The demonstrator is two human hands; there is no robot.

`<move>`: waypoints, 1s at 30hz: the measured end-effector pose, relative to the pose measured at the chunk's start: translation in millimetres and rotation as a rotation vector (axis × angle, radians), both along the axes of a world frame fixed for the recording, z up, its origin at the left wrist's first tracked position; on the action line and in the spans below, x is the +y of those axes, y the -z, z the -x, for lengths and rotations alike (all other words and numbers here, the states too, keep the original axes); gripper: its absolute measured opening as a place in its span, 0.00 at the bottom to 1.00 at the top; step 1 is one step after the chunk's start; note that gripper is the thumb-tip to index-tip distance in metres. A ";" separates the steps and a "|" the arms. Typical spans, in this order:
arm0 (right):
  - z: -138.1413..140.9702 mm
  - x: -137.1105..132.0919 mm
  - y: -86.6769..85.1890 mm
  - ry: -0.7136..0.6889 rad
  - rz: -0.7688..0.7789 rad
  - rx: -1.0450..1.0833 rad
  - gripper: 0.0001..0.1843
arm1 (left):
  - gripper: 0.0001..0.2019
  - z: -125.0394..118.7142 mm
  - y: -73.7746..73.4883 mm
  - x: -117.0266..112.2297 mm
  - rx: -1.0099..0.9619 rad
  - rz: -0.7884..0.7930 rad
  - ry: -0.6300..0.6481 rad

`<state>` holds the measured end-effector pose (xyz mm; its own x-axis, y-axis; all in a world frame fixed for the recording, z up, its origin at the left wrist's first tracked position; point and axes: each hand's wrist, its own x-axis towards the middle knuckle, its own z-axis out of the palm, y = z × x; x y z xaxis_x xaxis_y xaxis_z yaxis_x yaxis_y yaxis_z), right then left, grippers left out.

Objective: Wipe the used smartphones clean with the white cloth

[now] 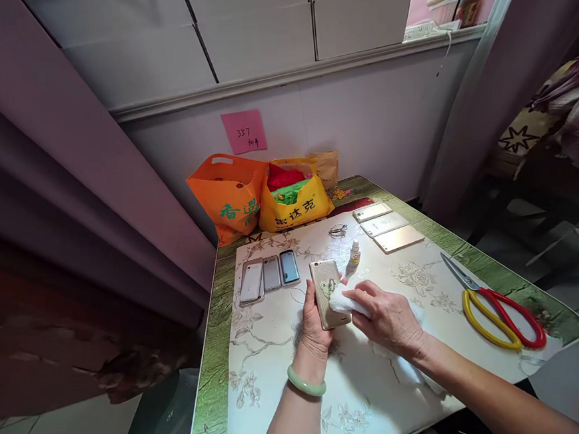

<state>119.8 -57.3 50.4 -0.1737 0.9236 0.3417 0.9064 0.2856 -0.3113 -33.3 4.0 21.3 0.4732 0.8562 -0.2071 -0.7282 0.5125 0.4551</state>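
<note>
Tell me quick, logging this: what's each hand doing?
Left hand: closed on the gold phone.
Right hand: closed on a white cloth, pressed against the phone.

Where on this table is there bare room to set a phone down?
Bare mat lies between the three phones and the near edge, left of the left hand, and between the right hand and scissors. The far edge by the bags is crowded.

Your hands have open tabletop [280, 351] close in front, between the gold phone [327, 293] you hold and the near edge; to the left, a row of three phones [270, 273] blocks the way forward; just beyond the held phone stands a small bottle [353, 255]. On the right, scissors [497, 311] lie well apart, with bare cloth between; three more phones [386, 226] and two bags [262, 196] crowd the far edge.
</note>
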 end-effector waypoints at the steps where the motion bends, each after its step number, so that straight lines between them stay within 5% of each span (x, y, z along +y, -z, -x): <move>1: 0.7 -0.2 -0.9 0.001 0.003 -0.004 0.17 | 0.32 -0.3 -0.2 -0.3 0.003 -0.005 -0.008; 9: 22.8 0.5 -2.8 -0.104 -0.112 0.047 0.17 | 0.29 -1.4 -1.0 -3.3 0.050 0.016 0.022; 14: 15.6 -3.8 -0.8 -0.141 0.003 0.034 0.19 | 0.30 1.6 0.5 -1.7 0.026 0.044 -0.043; 25: -14.0 36.1 -15.7 0.267 0.018 -0.048 0.16 | 0.26 1.1 4.6 -2.1 -0.044 0.061 0.067; 30: -10.0 29.1 -1.4 0.219 -0.026 -0.068 0.17 | 0.25 1.5 5.2 0.3 -0.053 0.061 -0.029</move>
